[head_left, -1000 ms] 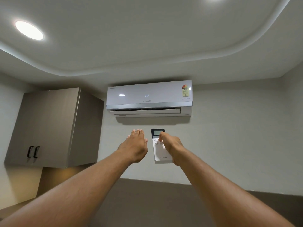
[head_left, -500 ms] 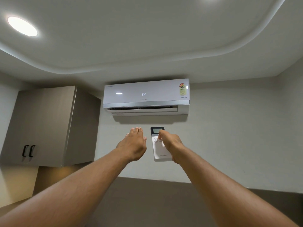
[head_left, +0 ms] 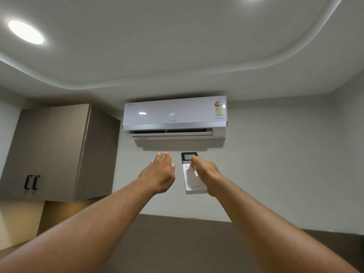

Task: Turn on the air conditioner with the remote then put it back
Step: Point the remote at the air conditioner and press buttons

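We are looking up at a pale wall (head_left: 275, 164) under a curved white ceiling (head_left: 177, 46), with a round ceiling light (head_left: 25, 32) in the upper left of the frame. At the centre, just below the middle of the picture, the remote (head_left: 192, 174) stands upright in front of the wall, its small screen on top and pointed toward the air conditioner (head_left: 175, 117) mounted above it. Our right hand (head_left: 204, 174) is wrapped around the remote's right side and bottom, thumb resting on the cluster of buttons beneath the screen. Our left hand (head_left: 159, 174) floats just beside the remote, to its left, flat and empty with the fingers together, touching nothing that we can see. The air conditioner's front panel shows a lit "24" and the flap along its bottom edge sits open with a dark slot showing, so we judge the unit has already answered the remote and is running. Further out, a grey wall cupboard (head_left: 53, 152) with two black handles fills the left of the frame, and a darker band (head_left: 177, 243) runs along the bottom edge beneath our forearms. By our reckoning the switching-on is done or just being confirmed; what is left is to lower the remote and return it to its place, which is nowhere in this view
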Motion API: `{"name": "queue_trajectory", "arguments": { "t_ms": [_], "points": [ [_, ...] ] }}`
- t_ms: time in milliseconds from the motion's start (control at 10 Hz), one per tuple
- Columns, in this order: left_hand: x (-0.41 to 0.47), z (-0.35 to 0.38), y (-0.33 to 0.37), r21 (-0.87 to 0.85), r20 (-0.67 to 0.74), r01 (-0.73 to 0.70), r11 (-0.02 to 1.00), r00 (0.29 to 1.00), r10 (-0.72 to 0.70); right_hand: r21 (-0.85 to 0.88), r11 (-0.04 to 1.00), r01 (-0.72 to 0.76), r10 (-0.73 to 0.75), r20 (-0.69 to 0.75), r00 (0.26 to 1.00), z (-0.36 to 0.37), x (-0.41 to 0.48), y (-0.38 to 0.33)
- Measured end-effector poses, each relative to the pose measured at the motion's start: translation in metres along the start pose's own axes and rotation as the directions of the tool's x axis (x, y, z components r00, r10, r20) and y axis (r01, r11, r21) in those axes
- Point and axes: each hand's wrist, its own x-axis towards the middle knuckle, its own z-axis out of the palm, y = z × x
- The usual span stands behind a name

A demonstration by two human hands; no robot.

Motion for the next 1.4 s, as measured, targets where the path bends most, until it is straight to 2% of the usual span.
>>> {"name": "queue_trajectory", "arguments": {
  "t_ms": [1400],
  "points": [
    [0.0039,-0.0057,-0.0009,0.014,0.012,0.007,1.0,1.0,-0.007,0.009,1.0,-0.021,0.021,0.024,1.0,0.0056,0.0034,-0.0071]
  ]
}}
